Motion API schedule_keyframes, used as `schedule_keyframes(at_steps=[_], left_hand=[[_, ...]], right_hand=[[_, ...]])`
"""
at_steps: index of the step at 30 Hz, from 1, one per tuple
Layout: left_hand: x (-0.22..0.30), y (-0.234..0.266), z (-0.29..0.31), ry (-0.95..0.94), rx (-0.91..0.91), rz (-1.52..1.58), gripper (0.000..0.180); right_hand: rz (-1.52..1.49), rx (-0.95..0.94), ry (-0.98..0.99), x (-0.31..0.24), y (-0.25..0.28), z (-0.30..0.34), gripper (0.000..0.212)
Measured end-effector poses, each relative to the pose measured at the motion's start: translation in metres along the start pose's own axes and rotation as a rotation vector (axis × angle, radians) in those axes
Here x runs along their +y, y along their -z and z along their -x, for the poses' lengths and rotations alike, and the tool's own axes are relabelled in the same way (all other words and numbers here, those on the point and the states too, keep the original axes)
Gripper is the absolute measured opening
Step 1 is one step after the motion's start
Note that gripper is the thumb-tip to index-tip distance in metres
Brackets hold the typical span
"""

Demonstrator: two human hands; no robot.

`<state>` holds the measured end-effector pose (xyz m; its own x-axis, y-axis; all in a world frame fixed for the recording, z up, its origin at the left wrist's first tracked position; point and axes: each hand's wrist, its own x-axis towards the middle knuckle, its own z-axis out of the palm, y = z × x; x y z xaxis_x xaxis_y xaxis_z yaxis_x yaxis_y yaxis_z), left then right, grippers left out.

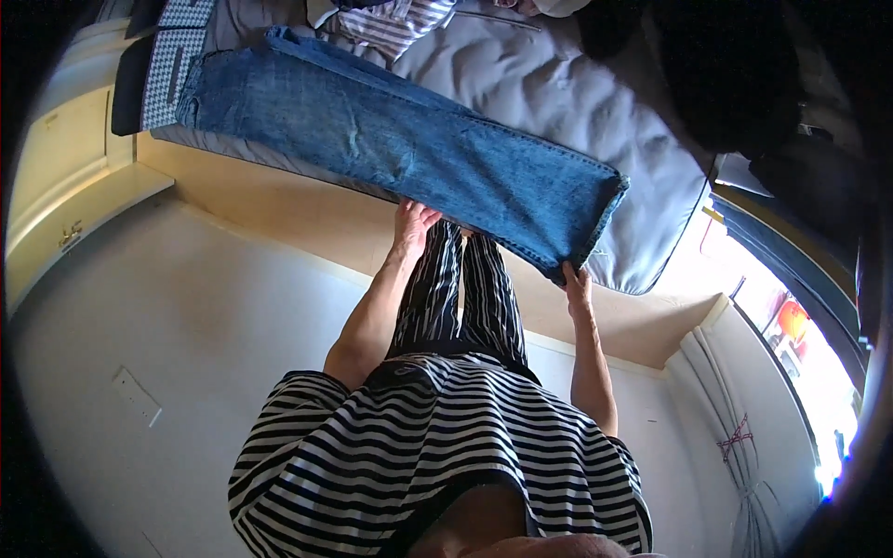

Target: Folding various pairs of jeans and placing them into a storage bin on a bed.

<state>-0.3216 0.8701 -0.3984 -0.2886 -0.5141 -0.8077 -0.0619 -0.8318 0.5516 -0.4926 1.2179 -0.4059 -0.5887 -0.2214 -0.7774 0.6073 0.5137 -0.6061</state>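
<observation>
A pair of blue jeans [372, 139] lies lengthwise over the near side of a bed, its legs laid one on the other. The waist end is toward the left and the leg hems are at the right. My left hand [414, 226] is at the near edge, around the middle of the length, with its fingers bent onto the denim. At the near corner of the hem, my right hand [577, 285] pinches the cloth, thumb on top. The fingertips under the fabric are hidden.
The bed has a rumpled grey sheet [521, 70]. Striped clothing [395, 26] lies beyond the jeans, and a houndstooth-patterned piece [172, 79] is at the left end. A tied curtain [735, 428] hangs beside a bright window at the right. A pale cabinet [70, 139] stands at the left.
</observation>
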Motion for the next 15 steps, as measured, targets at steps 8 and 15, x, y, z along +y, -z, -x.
schedule_keyframes(at_steps=[8,15], left_hand=[[-0.001,-0.025,0.002,0.11,0.059,-0.313,0.033],[0.012,0.002,0.018,0.332,-0.221,-0.781,0.024]], right_hand=[[1.03,0.223,0.423,-0.061,0.061,-0.054,0.026],[0.92,0.319,0.796,-0.224,-0.008,-0.079,0.044]])
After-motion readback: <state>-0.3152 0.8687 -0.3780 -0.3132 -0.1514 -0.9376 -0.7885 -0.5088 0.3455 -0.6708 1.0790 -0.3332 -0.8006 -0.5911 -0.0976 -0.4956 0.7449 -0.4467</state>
